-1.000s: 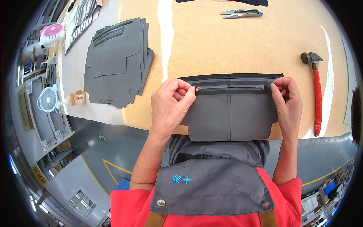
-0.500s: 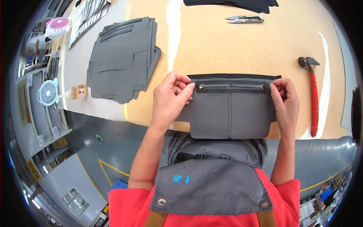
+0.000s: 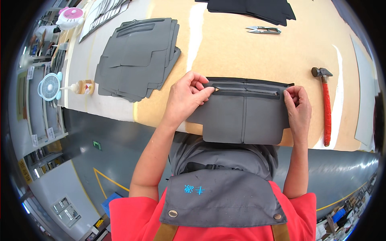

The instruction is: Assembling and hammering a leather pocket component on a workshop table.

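Note:
A dark grey leather-like panel (image 3: pixel 225 118) lies at the table's front edge, with notched lower corners, a seam down its middle and a long black-bordered slot near its top. My left hand (image 3: pixel 185 98) pinches its upper left corner, thumb beside the slot's left end. At the upper right corner, my right hand (image 3: pixel 298 110) grips the edge between thumb and curled fingers. Along the top runs a black folded strip (image 3: pixel 245 81). Small tan bits show at the slot's ends.
To the left lies a stack of similar grey panels (image 3: pixel 138 60), near a glue bottle (image 3: pixel 85 87) and a small blue fan (image 3: pixel 50 86). A red-handled hammer (image 3: pixel 326 106) lies at the right. Thread snips (image 3: pixel 263 30) and black pieces (image 3: pixel 253 10) lie farther back.
The view has shifted and turned slightly. Both hands keep their grip on the panel's upper corners; my left thumb now lies a little closer over the slot's left end.

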`<state>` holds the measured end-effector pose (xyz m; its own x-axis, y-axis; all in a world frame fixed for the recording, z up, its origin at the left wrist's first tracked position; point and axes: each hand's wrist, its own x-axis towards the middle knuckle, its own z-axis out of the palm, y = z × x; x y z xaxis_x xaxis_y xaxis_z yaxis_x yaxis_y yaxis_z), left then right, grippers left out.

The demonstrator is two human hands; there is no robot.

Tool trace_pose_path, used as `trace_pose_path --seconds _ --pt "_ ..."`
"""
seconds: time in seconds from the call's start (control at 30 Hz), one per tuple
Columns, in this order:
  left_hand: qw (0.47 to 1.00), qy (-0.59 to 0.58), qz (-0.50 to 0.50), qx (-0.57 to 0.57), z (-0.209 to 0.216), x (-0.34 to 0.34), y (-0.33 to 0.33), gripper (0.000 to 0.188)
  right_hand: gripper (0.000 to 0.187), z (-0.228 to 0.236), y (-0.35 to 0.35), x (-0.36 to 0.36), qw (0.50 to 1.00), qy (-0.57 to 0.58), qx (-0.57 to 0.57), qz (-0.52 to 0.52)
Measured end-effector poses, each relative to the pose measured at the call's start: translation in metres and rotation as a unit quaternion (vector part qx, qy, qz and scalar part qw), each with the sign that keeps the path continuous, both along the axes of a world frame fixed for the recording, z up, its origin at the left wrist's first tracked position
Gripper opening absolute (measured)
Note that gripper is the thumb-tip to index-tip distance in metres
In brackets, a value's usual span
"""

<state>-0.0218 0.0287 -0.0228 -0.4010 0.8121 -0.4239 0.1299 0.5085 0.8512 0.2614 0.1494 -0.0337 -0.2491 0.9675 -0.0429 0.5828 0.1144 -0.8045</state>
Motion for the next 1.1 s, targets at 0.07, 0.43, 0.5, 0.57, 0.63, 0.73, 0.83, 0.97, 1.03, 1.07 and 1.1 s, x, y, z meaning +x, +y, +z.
trace_pose_path --seconds 0.07,0.43,0.5,0.57,0.63,0.73,0.83,0.97,1.03,1.07,1.1 --pt "1.0 0.01 -0.005 -0.002 0.002 0.0 0.001 0.023 0.01 -0.001 0.0 0.0 1.0 -0.008 0.008 0.003" --pt "0.998 0.043 0.002 0.035 -0.008 -0.003 -0.007 0.019 0.027 0.015 0.02 -0.073 0.918 -0.046 0.286 0.272" --pt "0.994 0.09 0.006 0.068 -0.015 0.003 -0.012 0.023 0.029 0.019 0.025 -0.083 0.916 -0.098 0.218 0.323" --pt "0.985 0.139 0.012 0.098 -0.015 0.006 -0.018 0.027 0.031 0.022 0.028 -0.089 0.905 -0.146 0.146 0.373" --pt "0.942 0.291 0.028 0.163 -0.011 0.008 -0.023 0.044 0.032 0.028 0.031 -0.087 0.899 -0.175 -0.016 0.401" --pt "0.978 0.165 0.0 0.127 0.0 -0.009 -0.023 0.063 0.029 0.034 0.029 -0.079 0.918 -0.091 -0.136 0.362" --pt "0.994 0.002 -0.082 0.07 0.009 -0.02 -0.011 0.07 0.026 0.04 0.027 -0.075 0.91 -0.019 -0.268 0.315" --pt "0.971 -0.236 -0.035 -0.028 0.018 -0.016 0.002 0.073 0.022 0.029 0.028 -0.074 0.919 0.011 -0.264 0.292" --pt "0.965 -0.254 -0.011 -0.068 0.022 -0.014 0.005 0.073 0.021 0.027 0.028 -0.075 0.93 -0.013 -0.225 0.289" --pt "0.966 -0.249 -0.01 -0.062 0.023 -0.012 0.008 0.074 0.02 0.026 0.029 -0.075 0.939 -0.032 -0.183 0.289" --pt "0.968 -0.244 -0.008 -0.056 0.024 -0.011 0.01 0.074 0.02 0.026 0.028 -0.074 0.938 -0.035 -0.186 0.29"
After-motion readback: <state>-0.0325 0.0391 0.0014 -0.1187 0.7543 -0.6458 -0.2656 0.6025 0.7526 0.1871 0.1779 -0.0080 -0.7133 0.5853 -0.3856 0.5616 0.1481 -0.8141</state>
